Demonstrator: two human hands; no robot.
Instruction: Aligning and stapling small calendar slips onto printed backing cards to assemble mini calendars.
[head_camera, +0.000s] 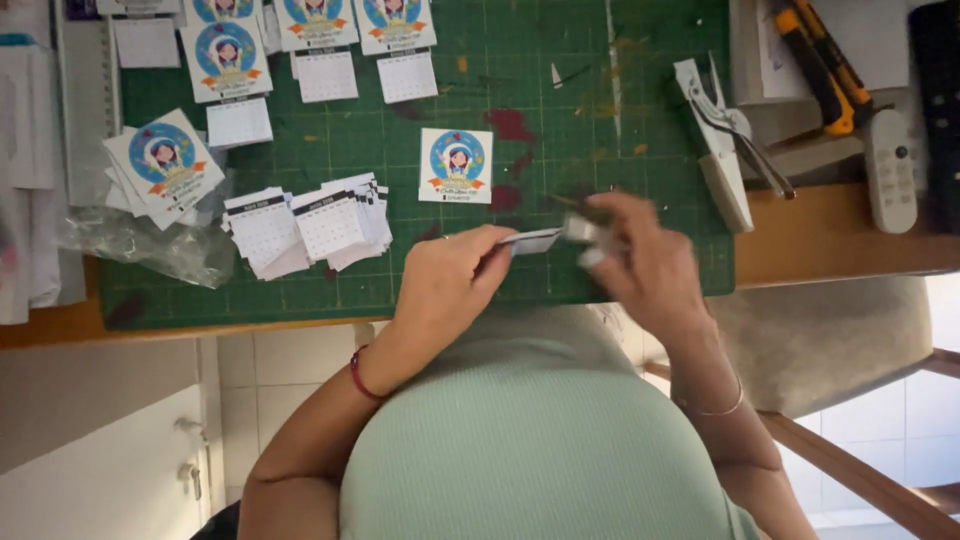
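Green mat (560, 120): a gridded cutting mat with dark red stains, lying on the wooden tabletop (840, 235).
Head view, hands: both are raised just above the near edge of the mat, close together, joined by what they hold.
Left hand (445, 285): fingers curled, thumb and forefinger pinched on the left end of a small card (535, 241).
Right hand (645, 255): fingers closed on the card's right end, with small pale pieces at the fingertips, blurred, so I cannot tell what they are.
Card: a thin pale strip seen nearly edge-on; its long axis runs left to right, roughly level, along the mat's near edge.
Wrists: a red cord band on the left, a thin bangle on the right.
Sticker (456, 166): one square print with a round blue picture, lying flat on the mat just beyond the hands, apart from them.
Calendar pads (305, 228): a fanned heap of small white gridded sheets, left of the sticker.
Sticker pile (165, 160): more round-picture squares at the mat's left edge, over clear plastic wrap (150, 245).
Far row: more prints with small white pads below them, along the mat's far edge.
Right side: a white stapler-like tool (720, 140), a yellow utility knife (820, 65) and a white remote (890, 170).
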